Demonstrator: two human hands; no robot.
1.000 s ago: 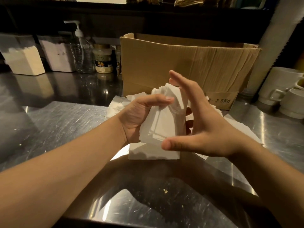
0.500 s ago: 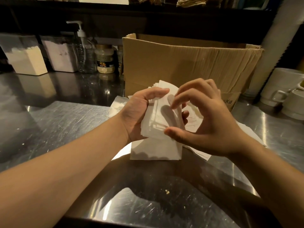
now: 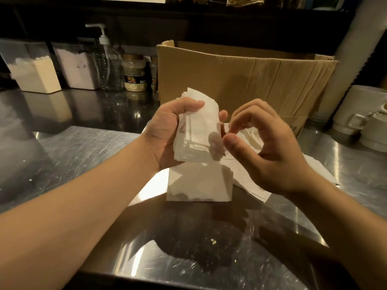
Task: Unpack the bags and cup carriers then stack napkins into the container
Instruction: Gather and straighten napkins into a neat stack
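A person stands at a steel bench (image 3: 69, 155), both bare forearms reaching toward a brown cardboard box (image 3: 240, 78) that serves here as the landmark. Directly in front of the box, the left hand (image 3: 167, 130) grips a fanned bundle of white napkins (image 3: 196, 130), thumb curled over the top edge and fingertips showing round its far side. Just beside the bundle, also in front of the box, the right hand (image 3: 270, 147) is raised with fingers curled; its thumb and forefinger meet at the bundle's near edge, though whether they actually pinch a sheet cannot be told. Beneath both hands, between the box and the person, a squared stack of napkins (image 3: 199, 187) lies on the bench, with loose sheets (image 3: 314, 170) spread to its right. Left of the box stand a jar (image 3: 135, 73), a clear pump bottle (image 3: 110, 65) and two tubs of pale powder (image 3: 35, 74). Right of the box stand white mugs (image 3: 360, 114).
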